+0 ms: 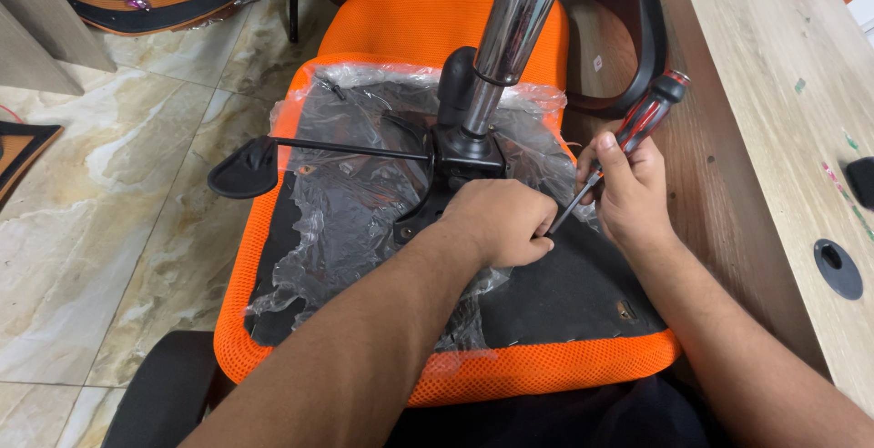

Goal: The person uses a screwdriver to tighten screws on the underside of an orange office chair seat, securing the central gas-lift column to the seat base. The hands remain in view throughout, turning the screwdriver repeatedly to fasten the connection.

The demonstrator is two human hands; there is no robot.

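Upturned orange chair seat (273, 257) with black mechanism plate (464, 157) near its middle. Left hand (501, 222) curled shut, pressing the underside just beside the plate; right hand (628, 188) grips red-black screwdriver (637, 125), tip angled between both hands.

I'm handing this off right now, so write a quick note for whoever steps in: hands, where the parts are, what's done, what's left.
Right hand grips the red-and-black screwdriver, tip angled down to the black mechanism plate at the left hand.
Left hand is fisted on the plate's near edge, steadying it; what it holds is hidden.
The orange chair seat lies upside down, torn clear plastic wrap over its underside; chrome gas cylinder stands in the plate, lever pointing left.
Done: plate positioned, cylinder fitted.
Left: probably the screw being driven; other screws can't be checked.
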